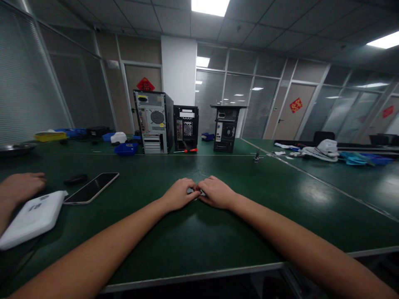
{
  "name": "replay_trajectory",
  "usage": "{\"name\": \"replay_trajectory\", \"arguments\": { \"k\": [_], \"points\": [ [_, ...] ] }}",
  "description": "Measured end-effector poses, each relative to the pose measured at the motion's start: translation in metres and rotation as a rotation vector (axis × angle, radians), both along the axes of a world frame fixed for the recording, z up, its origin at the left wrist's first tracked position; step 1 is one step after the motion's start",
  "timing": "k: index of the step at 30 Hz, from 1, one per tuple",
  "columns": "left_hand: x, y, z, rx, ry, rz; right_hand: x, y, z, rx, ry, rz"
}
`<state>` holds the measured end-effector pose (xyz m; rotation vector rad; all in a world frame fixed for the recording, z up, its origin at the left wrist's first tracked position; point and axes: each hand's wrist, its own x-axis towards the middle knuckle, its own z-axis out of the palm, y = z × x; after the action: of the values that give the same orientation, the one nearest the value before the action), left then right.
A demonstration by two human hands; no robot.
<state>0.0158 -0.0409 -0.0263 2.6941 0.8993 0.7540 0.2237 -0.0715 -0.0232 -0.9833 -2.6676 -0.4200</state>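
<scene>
My left hand [180, 193] and my right hand [216, 192] rest side by side on the green table [193, 232], fingers curled and touching each other. Between the fingertips shows a small pale object [196, 192], too hidden to name. Both forearms stretch out from the near edge of the table.
Another person's hand [19, 186] lies at the far left beside a white device [31, 218], a phone [91, 187] and a small black item [75, 179]. Three computer cases [153, 121] stand at the back with a red screwdriver [187, 150] and blue bins [126, 148].
</scene>
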Motion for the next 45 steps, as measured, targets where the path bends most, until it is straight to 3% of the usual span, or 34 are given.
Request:
{"name": "replay_trajectory", "arguments": {
  "k": [4,7,11,16,20,25,33,38,45],
  "points": [
    [-0.001,0.000,0.002,0.000,0.000,0.009,0.003,0.003,0.003,0.014,0.014,-0.006],
    [-0.002,0.000,0.003,-0.012,-0.015,0.021,0.024,0.013,0.010,0.023,0.130,-0.106],
    [-0.002,-0.001,0.003,-0.023,-0.002,0.017,0.083,0.041,0.007,0.019,0.400,-0.363],
    [-0.003,0.000,0.002,-0.024,0.014,0.011,0.175,0.069,-0.015,-0.100,0.738,-0.702],
    [-0.004,0.002,0.000,-0.028,0.018,0.007,0.215,0.074,-0.029,-0.125,0.832,-0.845],
    [-0.004,0.002,0.001,-0.037,0.020,0.010,0.219,0.076,-0.027,-0.110,0.859,-0.869],
    [-0.004,0.000,0.003,-0.046,0.027,0.019,0.245,0.059,0.005,0.118,0.822,-0.896],
    [-0.005,0.002,0.002,-0.052,0.040,0.023,0.264,0.048,-0.001,0.030,0.735,-0.841],
    [-0.004,0.007,-0.004,-0.039,0.026,0.006,0.256,0.048,-0.002,-0.035,0.661,-0.786]
  ]
}}
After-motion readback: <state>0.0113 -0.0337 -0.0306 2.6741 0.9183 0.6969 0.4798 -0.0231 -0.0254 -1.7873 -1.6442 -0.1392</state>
